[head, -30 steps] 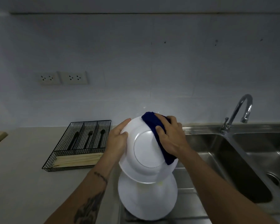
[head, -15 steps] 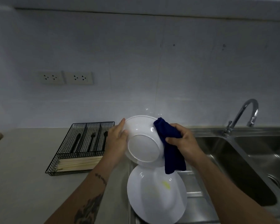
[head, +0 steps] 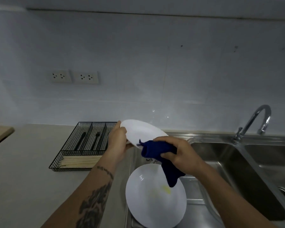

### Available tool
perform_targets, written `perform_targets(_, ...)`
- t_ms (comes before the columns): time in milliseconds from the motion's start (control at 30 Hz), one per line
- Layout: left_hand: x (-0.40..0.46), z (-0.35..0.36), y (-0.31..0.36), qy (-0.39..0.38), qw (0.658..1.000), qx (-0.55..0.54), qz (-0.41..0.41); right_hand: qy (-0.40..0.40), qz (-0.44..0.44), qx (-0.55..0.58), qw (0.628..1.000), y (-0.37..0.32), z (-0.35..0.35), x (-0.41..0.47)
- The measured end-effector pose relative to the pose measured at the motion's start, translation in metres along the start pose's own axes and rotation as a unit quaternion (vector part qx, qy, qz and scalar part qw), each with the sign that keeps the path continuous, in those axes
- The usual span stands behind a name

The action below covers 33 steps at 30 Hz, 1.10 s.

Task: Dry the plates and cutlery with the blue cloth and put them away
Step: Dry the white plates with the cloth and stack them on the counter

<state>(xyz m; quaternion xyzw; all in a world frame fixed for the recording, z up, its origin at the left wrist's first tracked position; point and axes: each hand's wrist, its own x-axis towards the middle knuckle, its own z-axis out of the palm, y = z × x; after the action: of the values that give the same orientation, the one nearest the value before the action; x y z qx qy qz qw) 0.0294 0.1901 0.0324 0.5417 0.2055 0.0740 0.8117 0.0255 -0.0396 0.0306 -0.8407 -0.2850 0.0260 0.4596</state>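
Observation:
My left hand [head: 118,142] grips the left rim of a white plate [head: 142,131], held tilted above the sink's drainboard. My right hand [head: 178,153] grips the blue cloth [head: 156,150] against the plate's near right edge; a tail of the cloth hangs down. A second white plate [head: 155,199] with a small yellow spot lies on the drainboard below. Black cutlery [head: 90,140] lies in the wire tray [head: 69,145] on the counter to the left.
The tray also holds pale chopsticks [head: 81,161] in its front compartment. A steel double sink [head: 237,162] with a curved tap [head: 257,119] fills the right side. A wooden board's corner [head: 0,134] shows at far left. Two wall sockets [head: 74,77] sit above the counter.
The held plate has turned from showing its underside to a flatter tilt, top face up. My right hand with the cloth slid down to the plate's near right edge.

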Motion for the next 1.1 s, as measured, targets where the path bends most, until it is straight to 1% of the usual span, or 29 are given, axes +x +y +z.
perform_targets(33,-0.002,-0.003,-0.002,0.003,1.000,0.015,0.010,0.009,0.016,0.021,1.000,0.003,-0.001,-0.001)
perform_targets(100,-0.010,-0.008,-0.005,-0.002,0.999,0.028,0.031,0.038,0.038,-0.012,0.998,0.011,0.002,0.002)
perform_targets(167,-0.017,-0.014,-0.007,-0.004,0.998,0.029,0.048,0.062,0.035,-0.112,0.991,0.018,0.013,0.008)
perform_targets(233,-0.021,-0.024,-0.008,-0.002,0.998,0.026,0.062,0.087,0.009,-0.236,0.968,0.023,0.027,0.014)
perform_targets(267,-0.023,-0.033,-0.008,-0.002,0.997,0.025,0.067,0.103,0.002,-0.279,0.955,0.025,0.034,0.016)
perform_targets(300,-0.025,-0.042,-0.008,-0.002,0.997,0.022,0.072,0.121,0.006,-0.296,0.947,0.028,0.040,0.018)
perform_targets(333,-0.026,-0.054,-0.008,0.002,0.997,0.025,0.073,0.137,0.015,-0.289,0.948,0.029,0.046,0.020)
perform_targets(400,-0.031,-0.078,-0.010,0.010,0.997,0.031,0.076,0.143,0.048,-0.224,0.963,0.027,0.058,0.026)
perform_targets(467,-0.034,-0.104,-0.014,0.029,0.996,0.045,0.074,0.134,0.080,-0.132,0.979,0.018,0.070,0.033)
perform_targets(533,-0.039,-0.132,-0.021,0.055,0.995,0.054,0.066,0.127,0.107,-0.023,0.986,0.007,0.083,0.038)
perform_targets(600,-0.048,-0.161,-0.027,0.084,0.993,0.063,0.053,0.125,0.147,0.095,0.977,-0.004,0.098,0.039)
perform_targets(667,-0.057,-0.188,-0.034,0.098,0.991,0.080,0.045,0.121,0.194,0.169,0.959,-0.012,0.115,0.039)
perform_targets(700,-0.062,-0.200,-0.037,0.102,0.990,0.088,0.042,0.114,0.216,0.189,0.951,-0.015,0.124,0.038)
perform_targets(767,-0.072,-0.220,-0.044,0.123,0.987,0.099,0.038,0.100,0.244,0.194,0.945,-0.020,0.141,0.038)
perform_targets(867,-0.086,-0.241,-0.054,0.150,0.983,0.102,0.035,0.079,0.262,0.180,0.945,-0.023,0.163,0.037)
perform_targets(967,-0.091,-0.262,-0.066,0.171,0.980,0.095,0.039,0.075,0.279,0.198,0.937,-0.025,0.178,0.034)
perform_targets(1033,-0.089,-0.271,-0.073,0.195,0.977,0.086,0.027,0.082,0.297,0.230,0.923,-0.024,0.181,0.032)
perform_targets(1100,-0.089,-0.277,-0.078,0.202,0.975,0.089,0.028,0.087,0.318,0.284,0.900,-0.022,0.181,0.031)
